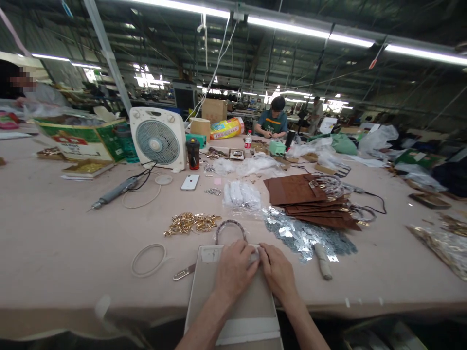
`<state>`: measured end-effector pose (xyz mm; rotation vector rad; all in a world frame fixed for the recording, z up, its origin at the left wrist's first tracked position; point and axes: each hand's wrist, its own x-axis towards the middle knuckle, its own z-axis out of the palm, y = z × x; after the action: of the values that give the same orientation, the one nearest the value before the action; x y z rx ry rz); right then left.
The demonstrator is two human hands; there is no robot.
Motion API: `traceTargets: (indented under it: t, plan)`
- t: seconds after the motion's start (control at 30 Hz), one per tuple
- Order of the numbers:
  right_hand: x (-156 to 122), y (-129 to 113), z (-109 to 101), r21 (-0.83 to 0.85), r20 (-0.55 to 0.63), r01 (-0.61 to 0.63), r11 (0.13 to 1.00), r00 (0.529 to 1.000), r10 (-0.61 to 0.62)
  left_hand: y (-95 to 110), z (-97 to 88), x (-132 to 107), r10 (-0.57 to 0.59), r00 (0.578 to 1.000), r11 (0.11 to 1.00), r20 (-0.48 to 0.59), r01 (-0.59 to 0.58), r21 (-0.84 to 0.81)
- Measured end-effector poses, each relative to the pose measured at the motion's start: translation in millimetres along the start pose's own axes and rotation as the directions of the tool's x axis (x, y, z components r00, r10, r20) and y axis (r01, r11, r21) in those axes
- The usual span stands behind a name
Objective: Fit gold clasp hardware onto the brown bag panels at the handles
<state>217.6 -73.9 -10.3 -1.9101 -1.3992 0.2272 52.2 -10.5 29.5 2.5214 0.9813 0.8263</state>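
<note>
My left hand (235,270) and my right hand (278,272) lie side by side on a grey flat board (207,272) at the near table edge. Their fingers are curled together at the board's far end, pinching something small and pale that I cannot make out. A beaded looped handle (230,225) arches just beyond the fingertips. A pile of gold metal fittings (191,223) lies left of that. A small metal clasp (183,273) rests by the board's left side.
A heap of clear plastic bits (302,233), stacked brown leather pieces (310,199), a white phone (190,182), an electric screwdriver (115,192), a white fan (158,138) and a white cord loop (148,260) lie on the table (54,233). Another person (273,121) sits at the far end.
</note>
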Motion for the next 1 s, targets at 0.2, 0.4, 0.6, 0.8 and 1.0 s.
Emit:
traceTargets:
  t: [0.2,0.4,0.6,0.8,1.0]
  plan:
    - [-4.3,-11.4,-11.8,0.225,0.107,-0.145,0.964,0.987,0.123,-6.9,5.1,-1.9,0.029,0.997,0.995,-0.065,-0.035,-0.094]
    - [9.8,-26.2,-26.6,0.673,0.420,-0.424,0.606,0.894,0.159,-13.2,8.3,0.4,0.048,0.993,0.980,-0.110,-0.068,-0.185]
    - [14.8,-27.5,-12.5,0.769,0.609,-0.630,0.112,0.774,0.171,-17.1,7.4,-1.7,0.041,0.993,0.972,-0.107,-0.064,-0.226]
    - [8.7,-33.4,-4.7,0.845,0.520,-0.533,0.054,0.840,0.153,-17.2,6.2,-1.3,0.035,0.994,0.964,-0.104,-0.061,-0.261]
    - [4.2,-34.2,-1.0,0.878,0.426,-0.457,0.140,0.881,0.206,-17.4,8.5,-0.6,0.045,0.994,0.964,-0.102,-0.070,-0.257]
